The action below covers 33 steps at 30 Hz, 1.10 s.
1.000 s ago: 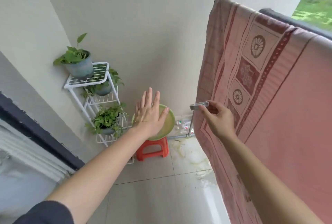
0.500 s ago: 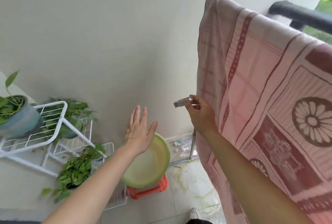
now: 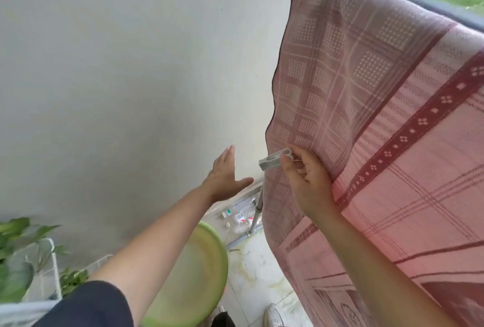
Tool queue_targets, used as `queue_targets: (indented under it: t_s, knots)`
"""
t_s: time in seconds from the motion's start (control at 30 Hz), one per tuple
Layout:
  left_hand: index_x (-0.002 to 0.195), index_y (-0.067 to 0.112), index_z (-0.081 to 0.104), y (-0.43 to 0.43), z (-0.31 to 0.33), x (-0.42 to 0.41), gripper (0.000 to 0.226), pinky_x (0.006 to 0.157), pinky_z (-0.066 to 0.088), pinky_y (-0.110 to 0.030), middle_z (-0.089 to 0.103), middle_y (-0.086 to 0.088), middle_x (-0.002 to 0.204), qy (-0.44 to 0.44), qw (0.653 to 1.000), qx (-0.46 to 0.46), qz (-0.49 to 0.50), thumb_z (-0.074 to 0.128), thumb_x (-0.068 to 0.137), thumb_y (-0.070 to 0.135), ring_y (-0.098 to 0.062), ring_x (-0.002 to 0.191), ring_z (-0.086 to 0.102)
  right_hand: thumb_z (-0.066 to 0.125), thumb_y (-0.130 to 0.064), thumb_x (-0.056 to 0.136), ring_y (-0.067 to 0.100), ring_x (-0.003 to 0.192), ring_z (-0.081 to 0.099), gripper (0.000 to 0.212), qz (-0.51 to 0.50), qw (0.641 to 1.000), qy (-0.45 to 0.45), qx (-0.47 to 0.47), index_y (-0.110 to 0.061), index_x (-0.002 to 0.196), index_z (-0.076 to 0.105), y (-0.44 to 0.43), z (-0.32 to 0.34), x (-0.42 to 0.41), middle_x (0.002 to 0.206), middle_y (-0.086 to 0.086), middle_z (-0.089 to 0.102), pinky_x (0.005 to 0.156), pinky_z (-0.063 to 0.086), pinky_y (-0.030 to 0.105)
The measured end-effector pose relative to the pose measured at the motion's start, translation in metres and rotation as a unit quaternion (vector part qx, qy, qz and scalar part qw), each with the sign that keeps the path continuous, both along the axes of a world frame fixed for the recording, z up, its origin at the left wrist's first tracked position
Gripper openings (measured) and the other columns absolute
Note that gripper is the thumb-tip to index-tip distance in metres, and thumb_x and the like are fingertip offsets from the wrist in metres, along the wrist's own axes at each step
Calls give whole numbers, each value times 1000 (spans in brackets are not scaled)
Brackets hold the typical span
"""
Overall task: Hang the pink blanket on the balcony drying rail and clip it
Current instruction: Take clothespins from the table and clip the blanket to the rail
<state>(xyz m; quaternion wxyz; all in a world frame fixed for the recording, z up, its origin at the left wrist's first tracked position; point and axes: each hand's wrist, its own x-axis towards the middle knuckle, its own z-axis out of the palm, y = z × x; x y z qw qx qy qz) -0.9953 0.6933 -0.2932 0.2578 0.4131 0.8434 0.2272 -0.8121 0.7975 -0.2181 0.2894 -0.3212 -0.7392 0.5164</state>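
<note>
One pale wall (image 3: 117,77) fills the far left and centre of the view. Pink blanket (image 3: 392,143), patterned with dark red bands and checks, hangs over the dark drying rail (image 3: 445,9) at the upper right and drapes down the whole right side; its left edge falls free in front of the wall. Rail is visible only as a short dark length above the blanket's top fold.

Green basin (image 3: 199,274) sits low at centre, partly hidden behind the left forearm. White wire plant stand (image 3: 49,274) with green leaves (image 3: 15,248) occupies the lower left corner, blurred. Pale tiled floor (image 3: 251,274) shows between basin and blanket, with small bottles (image 3: 238,215) against the foot of the wall and a thin metal pole (image 3: 258,208) standing just beside the blanket's edge.

Left hand (image 3: 225,177) is raised, palm flat, fingers extended and together, holding nothing, apart from the blanket. Right hand (image 3: 306,182) is closed in a pinch on a grey clothes peg (image 3: 275,160), thumb and fingers gripping its right end; the hand rests against the blanket near its left edge. Peg points left, toward the wall; whether its jaws are biting the fabric cannot be determined. Dark sleeve (image 3: 86,305) covers the left upper arm.
</note>
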Motion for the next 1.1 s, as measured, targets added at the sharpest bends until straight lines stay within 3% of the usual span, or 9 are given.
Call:
queue_targets:
  t_s: [0.17, 0.27, 0.37, 0.43, 0.57, 0.73, 0.87, 0.97, 1.1]
  knots:
    - [153, 23, -17, 68, 20, -31, 138, 121, 4, -39, -13, 2, 163, -101, 989, 35, -102, 81, 64, 60, -14, 149, -10, 61, -31, 98, -5, 95, 61, 21, -62, 997, -38, 13, -42, 115, 63, -4, 1, 16, 108, -19, 67, 80, 45, 7]
    - [153, 36, -5, 95, 36, -31, 136, 120, 9, -39, -2, 4, 163, -128, 976, 68, -162, 86, 55, 61, -11, 149, -2, 62, -31, 97, -1, 94, 60, 23, -96, 993, -63, 16, -36, 118, 66, -9, 1, 26, 109, -13, 66, 79, 46, 10]
    - [136, 30, 50, 104, 43, -27, 75, 105, 42, -29, 56, 14, 134, -240, 939, 102, -226, 86, 71, 38, 8, 123, 48, 63, -35, 94, -1, 90, 59, 16, -135, 988, -75, 22, -42, 109, 66, -16, 2, 29, 102, -16, 66, 76, 48, 12]
    - [119, 15, 66, 100, 44, -23, 39, 82, 49, -15, 70, 14, 107, -325, 912, 124, -217, 78, 82, 19, 7, 95, 64, 62, -41, 90, 0, 89, 60, 16, -149, 985, -80, 21, -41, 105, 67, -19, 4, 29, 100, -17, 66, 76, 49, 16]
    - [118, 0, 63, 96, 45, -26, 31, 76, 51, -16, 71, -3, 104, -422, 878, 134, -182, 69, 88, 5, -6, 91, 69, 60, -48, 86, 3, 88, 62, 25, -149, 984, -93, 27, -37, 107, 67, -21, 13, 22, 99, -16, 67, 75, 51, 22]
    - [127, -8, 50, 106, 52, -34, 54, 102, 49, -41, 64, -24, 123, -457, 863, 124, -177, 73, 78, -9, -28, 109, 63, 59, -52, 84, 7, 91, 63, 26, -154, 984, -77, 43, -37, 103, 68, -19, 28, 16, 97, -15, 68, 79, 53, 29]
    - [106, -14, 59, 100, 40, -42, 44, 102, 48, -46, 68, -26, 111, -472, 861, 160, -101, 81, 69, -6, -29, 97, 67, 61, -55, 83, 14, 96, 64, 29, -151, 985, -69, 36, -37, 105, 68, -20, 32, 18, 101, -14, 68, 85, 57, 41]
    - [77, 5, 56, 90, 37, -49, 31, 95, 52, -47, 64, -22, 95, -481, 851, 202, -57, 84, 64, 2, -30, 89, 61, 67, -49, 87, 11, 100, 65, 28, -112, 991, -74, 27, -36, 111, 67, -22, 33, 13, 106, -13, 70, 90, 57, 41]
    - [90, 6, 56, 76, 34, -68, 35, 96, 49, -52, 65, -23, 97, -496, 839, 209, -80, 82, 66, 5, -30, 89, 62, 72, -45, 84, 6, 99, 68, 30, -75, 995, -55, 39, -37, 112, 67, -24, 44, -1, 106, -15, 72, 89, 58, 31]
